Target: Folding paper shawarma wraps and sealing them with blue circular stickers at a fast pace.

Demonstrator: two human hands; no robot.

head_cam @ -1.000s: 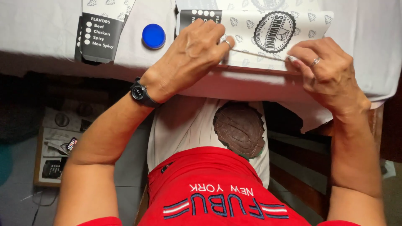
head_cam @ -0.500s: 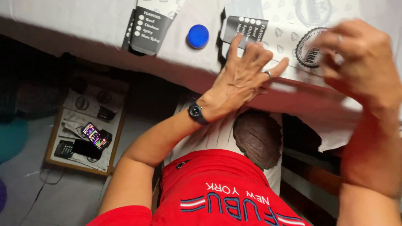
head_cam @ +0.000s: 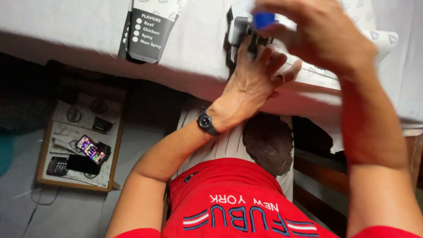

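The left hand [head_cam: 255,77] presses flat, fingers spread, on a printed sheet [head_cam: 374,42] at the worktop [head_cam: 88,26] edge; the right hand [head_cam: 321,35], just above, pinches a blue cap [head_cam: 264,20]; the sheet lies unfolded, work looks barely begun

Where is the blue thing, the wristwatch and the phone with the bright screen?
blue thing [head_cam: 264,19], head view, on its blue side under the right hand's fingers.
wristwatch [head_cam: 205,122], head view, on its dark round face at the left wrist.
phone [head_cam: 91,150], head view, on its lit screen, down on the floor tray.
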